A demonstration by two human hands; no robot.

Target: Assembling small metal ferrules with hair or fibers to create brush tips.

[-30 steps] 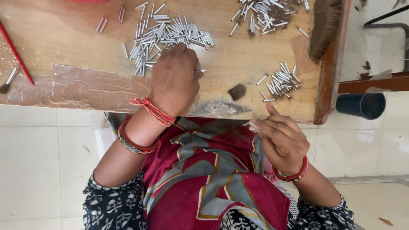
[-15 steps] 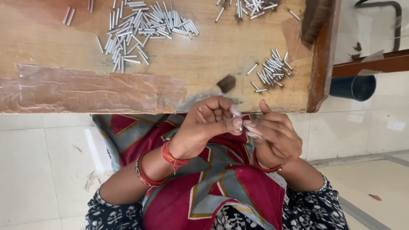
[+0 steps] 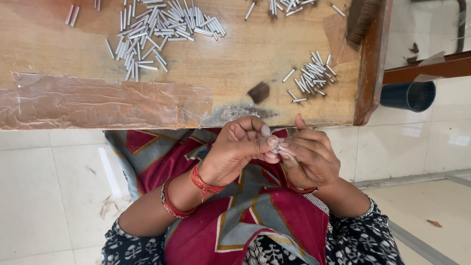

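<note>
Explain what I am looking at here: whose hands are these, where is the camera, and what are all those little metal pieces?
The single picture comes from a camera worn on the person's head, looking down, so the scene looks flipped. The left hand and right hand meet above the lap, fingers pinching a small silvery piece between them; its details are too small to tell. On the wooden table lie heaps of short metal pins: a large pile, a smaller pile. A dark blue container sits beside the table.

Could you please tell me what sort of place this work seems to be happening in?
Probably a small hand-assembly workshop: a worn wooden workboard patched with tape, heaps of small metal tubes sorted on it, and a tiled floor beneath.
</note>
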